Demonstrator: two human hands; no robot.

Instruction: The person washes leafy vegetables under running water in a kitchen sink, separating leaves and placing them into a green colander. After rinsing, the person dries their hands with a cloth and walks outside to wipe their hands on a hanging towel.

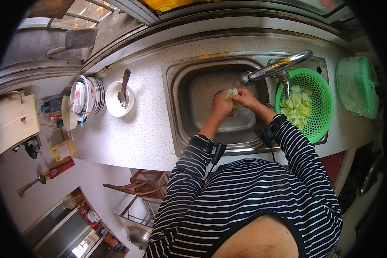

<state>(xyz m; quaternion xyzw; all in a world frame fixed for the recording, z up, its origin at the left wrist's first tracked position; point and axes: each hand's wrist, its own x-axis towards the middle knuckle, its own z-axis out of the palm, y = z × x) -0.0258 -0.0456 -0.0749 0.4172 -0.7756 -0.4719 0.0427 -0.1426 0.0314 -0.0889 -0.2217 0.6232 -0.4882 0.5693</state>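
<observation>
Over the stainless steel sink (200, 124), my left hand (222, 104) holds a pale green piece of leafy vegetable (231, 93). My right hand (245, 98) grips the same piece from the other side, its fingers close to the left ones. The chrome faucet (277, 68) arches just above and to the right of both hands. To the right, partly beneath the faucet's handle, a green perforated plastic colander (321, 119) holds torn leafy pieces (296, 108). The sink's drain is partly hidden below my hands.
A white bowl (111, 108) with a dark-handled spoon (125, 84) stands on the speckled counter (142, 135) left of the sink. Stacked plates and bowls (93, 96) are farther left. A green lidded container (354, 87) stands at the far right. Window frames border the counter's back.
</observation>
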